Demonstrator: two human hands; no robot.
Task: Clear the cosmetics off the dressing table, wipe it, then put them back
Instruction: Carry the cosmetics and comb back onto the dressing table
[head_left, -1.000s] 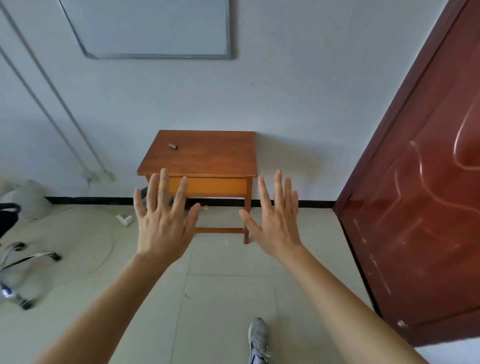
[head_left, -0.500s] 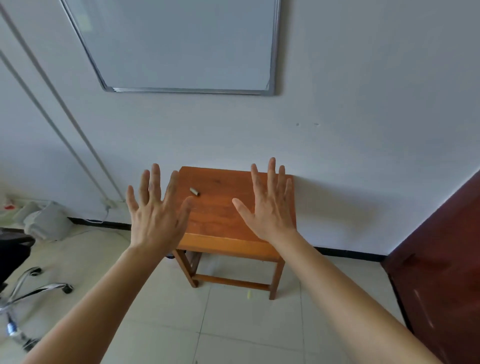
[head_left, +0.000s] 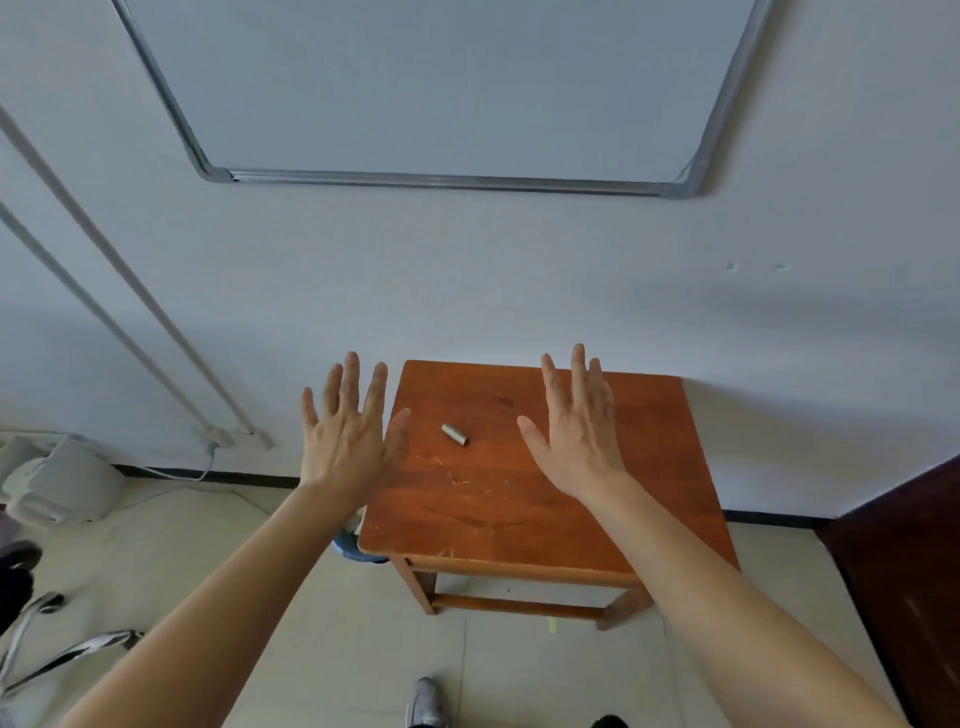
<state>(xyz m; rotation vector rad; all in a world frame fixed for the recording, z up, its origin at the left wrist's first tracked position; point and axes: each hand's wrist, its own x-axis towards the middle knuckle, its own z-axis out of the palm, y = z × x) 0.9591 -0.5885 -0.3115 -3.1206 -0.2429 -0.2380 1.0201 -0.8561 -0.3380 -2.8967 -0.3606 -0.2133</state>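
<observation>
Room: white wall (head_left: 519, 291) carrying a whiteboard (head_left: 441, 88), tiled floor (head_left: 332, 649) lying below, dark door (head_left: 904, 561) showing at right.
Table: wooden table (head_left: 519, 499) standing against the wall.
Cosmetic: small metal tube (head_left: 455, 434) lying on its side on the tabletop, between the hands.
Left hand: left hand (head_left: 347, 435) hovering beside the table's left edge, fingers spreading wide, gripping nothing.
Right hand: right hand (head_left: 581, 431) hovering over the tabletop, fingers stretching out, gripping nothing.
Floor: grey shoe (head_left: 426, 702) showing at the bottom edge.

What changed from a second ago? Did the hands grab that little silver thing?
The person walked closer, so the table looks bigger and nearer. The left hand and right hand, open and empty, now hover over its top and left edge. Nothing was grabbed. The silver tube stayed lying where it was.
</observation>
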